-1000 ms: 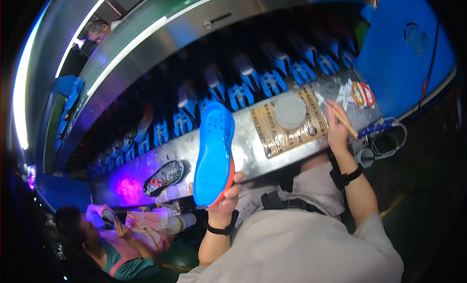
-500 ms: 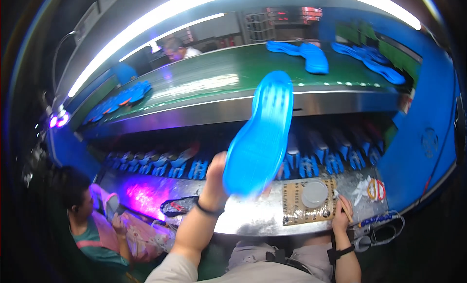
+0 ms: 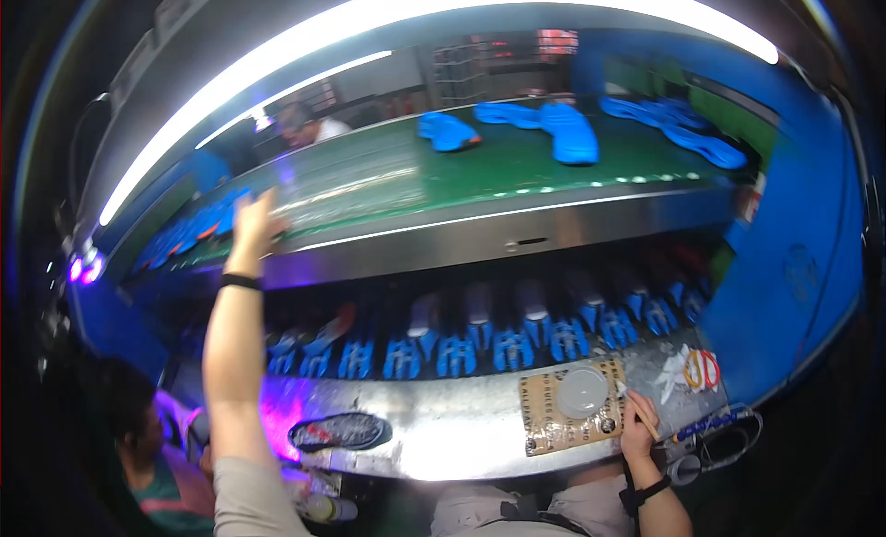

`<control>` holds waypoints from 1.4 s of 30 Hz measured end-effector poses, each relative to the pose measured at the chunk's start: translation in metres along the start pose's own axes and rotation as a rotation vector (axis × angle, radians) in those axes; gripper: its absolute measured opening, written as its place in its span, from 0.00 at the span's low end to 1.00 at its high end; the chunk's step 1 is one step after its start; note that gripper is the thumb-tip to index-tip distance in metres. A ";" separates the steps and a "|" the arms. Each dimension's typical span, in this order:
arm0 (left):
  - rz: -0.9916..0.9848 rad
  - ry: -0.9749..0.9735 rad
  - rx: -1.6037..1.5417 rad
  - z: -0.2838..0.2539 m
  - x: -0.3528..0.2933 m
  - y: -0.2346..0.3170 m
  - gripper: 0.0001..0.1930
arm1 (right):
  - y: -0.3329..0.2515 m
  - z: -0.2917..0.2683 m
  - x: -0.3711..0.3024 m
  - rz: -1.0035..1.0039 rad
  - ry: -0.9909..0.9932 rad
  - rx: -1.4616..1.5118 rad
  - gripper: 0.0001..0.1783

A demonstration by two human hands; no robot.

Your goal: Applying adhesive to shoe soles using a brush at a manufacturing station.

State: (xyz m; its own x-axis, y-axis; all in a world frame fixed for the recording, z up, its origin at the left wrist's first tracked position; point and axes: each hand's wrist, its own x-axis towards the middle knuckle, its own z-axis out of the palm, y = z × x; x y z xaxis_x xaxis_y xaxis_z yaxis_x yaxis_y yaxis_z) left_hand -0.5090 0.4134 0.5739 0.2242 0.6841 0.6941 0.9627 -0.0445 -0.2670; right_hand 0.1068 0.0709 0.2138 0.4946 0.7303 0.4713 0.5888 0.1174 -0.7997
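My left hand (image 3: 256, 225), smeared by motion, reaches over the near edge of the green conveyor belt (image 3: 369, 186), beside a row of blue shoe soles (image 3: 196, 225) with orange-red spots. Whether its fingers grip a sole cannot be made out. Low at the right, my right hand (image 3: 639, 424) is closed around a thin wooden-handled brush (image 3: 652, 428), next to a round pale dish (image 3: 583, 393) on a brown printed sheet (image 3: 544, 428). A dark shoe-shaped piece (image 3: 340, 432) with red marks lies on the metal bench (image 3: 443, 445) between my arms.
More blue soles (image 3: 570, 136) lie farther right on the belt, and a single blue one (image 3: 448, 131) left of them. Under the belt stands a rack of blue clamp-like holders (image 3: 455, 354). Coloured bands (image 3: 701, 369) are at the bench's right. A co-worker (image 3: 152, 445) sits at the left.
The blue sole raised in front of me is gone from there, and my left hand has swung left to the belt. A blue sole now shows left of the belt's right-hand group. The view shifted slightly.
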 end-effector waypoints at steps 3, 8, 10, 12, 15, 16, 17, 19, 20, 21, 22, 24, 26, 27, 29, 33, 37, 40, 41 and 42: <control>-0.227 -0.045 0.094 0.035 -0.022 -0.110 0.32 | -0.004 0.000 0.002 -0.017 0.009 0.007 0.11; -1.199 0.080 -1.257 0.093 -0.001 -0.172 0.17 | -0.006 0.000 0.004 -0.008 0.025 -0.012 0.12; -1.071 0.043 -0.954 0.095 0.002 -0.164 0.14 | -0.006 0.000 0.005 -0.016 0.026 0.009 0.12; -1.013 0.063 -0.866 0.077 -0.006 -0.143 0.16 | -0.006 -0.002 0.005 -0.032 0.016 -0.003 0.12; -0.765 0.138 -0.393 0.035 -0.029 -0.088 0.19 | -0.004 -0.001 0.004 -0.013 -0.006 0.007 0.11; -0.591 0.282 -0.240 0.019 -0.037 -0.068 0.20 | -0.002 0.000 0.004 -0.024 0.009 0.019 0.11; -0.431 0.384 -0.115 0.005 -0.045 -0.047 0.22 | 0.001 0.000 0.002 -0.013 0.027 0.029 0.11; -0.417 0.487 -0.175 -0.028 -0.063 -0.014 0.23 | 0.006 0.002 0.000 0.022 0.007 0.063 0.11; -0.438 0.512 -0.125 -0.044 -0.074 0.000 0.23 | 0.008 0.003 0.001 0.068 0.014 0.107 0.10; -0.483 0.499 -0.040 -0.061 -0.083 0.011 0.23 | 0.009 0.004 0.002 0.072 -0.010 0.094 0.10; -0.542 0.487 -0.168 -0.078 -0.093 0.022 0.23 | 0.010 0.004 0.004 0.131 0.019 0.173 0.10; -0.597 0.509 -0.388 -0.105 -0.109 0.050 0.19 | 0.006 0.001 0.012 0.203 0.035 0.242 0.10; -0.583 0.464 -0.890 -0.127 -0.131 0.092 0.13 | -0.005 -0.005 0.022 0.226 0.091 0.329 0.10; -0.708 0.471 -1.407 -0.134 -0.147 0.118 0.13 | -0.013 -0.009 0.027 0.221 0.073 0.333 0.10; -0.500 0.198 -1.575 -0.148 -0.199 0.176 0.21 | -0.032 -0.015 0.035 0.184 -0.068 0.439 0.09; -0.373 -0.224 -1.591 -0.127 -0.263 0.259 0.17 | -0.069 -0.007 0.045 0.065 -0.290 0.245 0.07; -0.775 -0.811 -2.125 -0.108 -0.335 0.307 0.15 | -0.086 0.000 0.053 0.135 -0.466 0.001 0.08; -1.016 -0.851 -2.378 -0.109 -0.372 0.322 0.30 | -0.091 -0.001 0.054 0.103 -0.417 0.068 0.07; -1.064 -0.836 -2.372 -0.112 -0.379 0.323 0.30 | -0.092 -0.003 0.053 0.171 -0.399 0.102 0.07; -0.968 -1.015 -2.569 -0.118 -0.389 0.327 0.34 | -0.092 -0.005 0.052 0.222 -0.419 0.102 0.07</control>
State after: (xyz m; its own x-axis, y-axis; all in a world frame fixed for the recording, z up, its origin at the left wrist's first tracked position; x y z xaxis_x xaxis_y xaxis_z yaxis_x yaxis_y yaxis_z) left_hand -0.2637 0.0467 0.2951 0.5357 0.8213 -0.1963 -0.5668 0.5220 0.6373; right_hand 0.0811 0.0948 0.3138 0.2884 0.9510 0.1117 0.4220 -0.0216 -0.9063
